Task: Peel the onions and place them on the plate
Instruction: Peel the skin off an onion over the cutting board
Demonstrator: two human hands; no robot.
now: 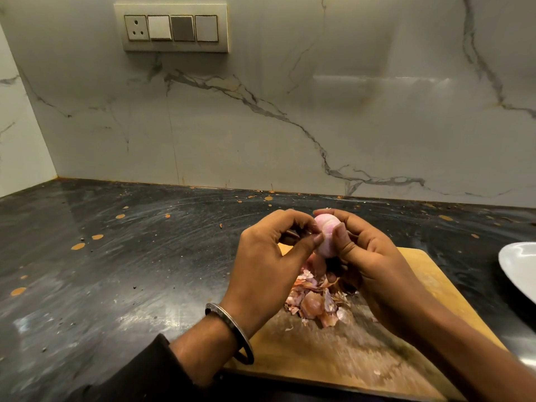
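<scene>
Head | 2 hands point(316, 256) grip 1 onion point(326, 236) | 1 plate point(519, 265) | 1 board point(435, 285)

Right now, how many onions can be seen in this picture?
1. The onion is held above the cutting board, between the left hand and right hand. Others may be hidden behind the hands.

One head-worn view — close above the counter point(116, 256) — looks forward and down, facing the marble wall point(290, 111).

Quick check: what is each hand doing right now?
Left hand: fingers curled, pinching at the peeled onion.
Right hand: grips the onion above the cutting board.
</scene>
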